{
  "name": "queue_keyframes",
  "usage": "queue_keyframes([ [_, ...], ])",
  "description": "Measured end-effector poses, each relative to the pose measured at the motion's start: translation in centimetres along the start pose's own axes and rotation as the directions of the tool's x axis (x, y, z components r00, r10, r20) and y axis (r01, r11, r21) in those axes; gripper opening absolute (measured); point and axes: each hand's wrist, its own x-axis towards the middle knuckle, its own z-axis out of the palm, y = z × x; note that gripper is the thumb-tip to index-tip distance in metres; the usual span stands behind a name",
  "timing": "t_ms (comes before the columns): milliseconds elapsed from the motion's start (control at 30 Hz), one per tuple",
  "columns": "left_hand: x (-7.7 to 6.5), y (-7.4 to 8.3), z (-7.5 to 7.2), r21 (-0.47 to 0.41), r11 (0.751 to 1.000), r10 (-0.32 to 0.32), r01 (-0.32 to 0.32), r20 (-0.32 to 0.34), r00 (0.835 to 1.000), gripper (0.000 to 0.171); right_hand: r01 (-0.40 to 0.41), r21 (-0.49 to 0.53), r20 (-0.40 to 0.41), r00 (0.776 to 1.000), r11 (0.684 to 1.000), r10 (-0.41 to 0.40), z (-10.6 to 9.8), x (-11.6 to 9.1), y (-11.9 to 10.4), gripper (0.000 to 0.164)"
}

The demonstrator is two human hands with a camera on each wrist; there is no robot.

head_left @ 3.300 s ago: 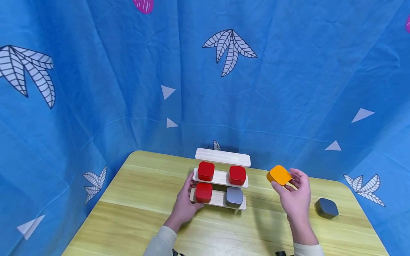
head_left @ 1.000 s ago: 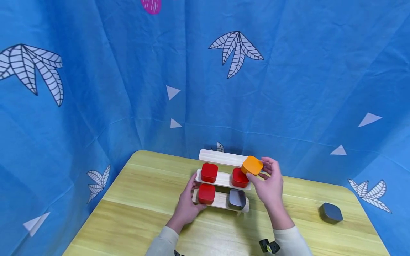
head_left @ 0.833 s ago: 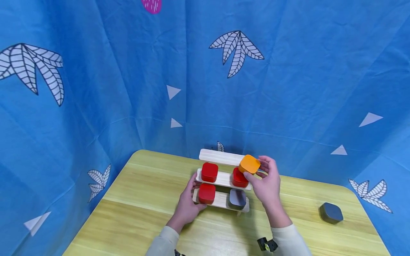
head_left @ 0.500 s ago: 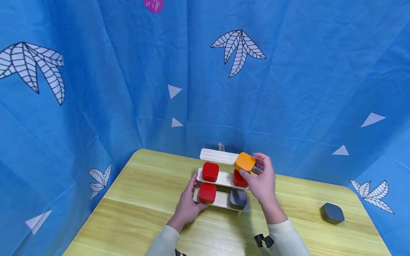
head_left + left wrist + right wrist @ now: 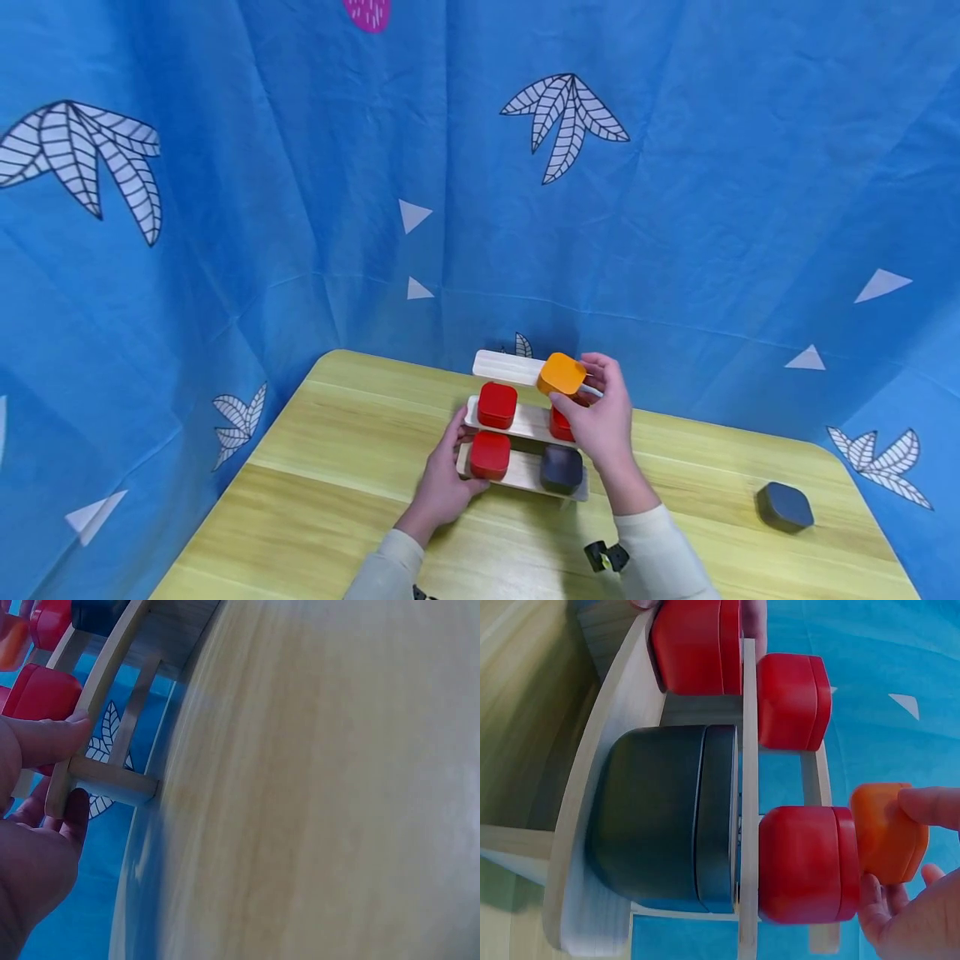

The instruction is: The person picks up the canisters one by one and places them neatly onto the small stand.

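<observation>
A three-tier wooden rack [image 5: 506,367] stands on the table. My left hand [image 5: 442,487] grips the left end of its lowest tier, thumb above and fingers below in the left wrist view. My right hand [image 5: 609,417] pinches a small orange lidded tin [image 5: 561,373] at the right end of the top tier; whether it touches the wood I cannot tell. Red tins sit at the left [image 5: 497,404] and right of the middle tier, the right one partly hidden by my right hand. On the lowest tier are a red tin [image 5: 491,454] at left and a dark grey tin [image 5: 660,817] at right.
Another dark grey tin [image 5: 785,507] lies on the wooden table [image 5: 337,467], well to the right of the rack. A blue patterned cloth [image 5: 480,208] hangs behind the table and along its sides.
My right hand has carried the orange tin leftward from the space right of the rack to the top tier's right end. My left hand keeps its grip. The head view has shifted slightly.
</observation>
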Motion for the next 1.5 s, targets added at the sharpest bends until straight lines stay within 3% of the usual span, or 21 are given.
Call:
queue_keyframes([
  [233,0.0,-0.4,0.0,-0.028,0.999,0.033,-0.033,0.019,0.999,0.117,-0.014,-0.013,0.026,1.000,1.000,0.014,0.8,0.4,-0.5,0.066],
  [567,-0.1,-0.3,-0.1,-0.018,1.000,0.020,-0.020,0.020,1.000,0.116,-0.011,-0.014,0.084,0.996,1.000,0.013,2.3,1.0,-0.7,0.067],
  [933,-0.5,-0.1,-0.5,-0.025,1.000,0.015,-0.014,0.035,0.999,0.116,-0.024,-0.035,0.091,0.996,0.999,0.027,3.7,0.8,-1.3,0.066],
  [1500,-0.6,-0.3,-0.6,-0.025,0.999,0.048,-0.047,0.038,0.998,0.116,-0.075,-0.041,0.148,0.986,0.996,0.080,5.7,1.3,-1.8,0.061],
])
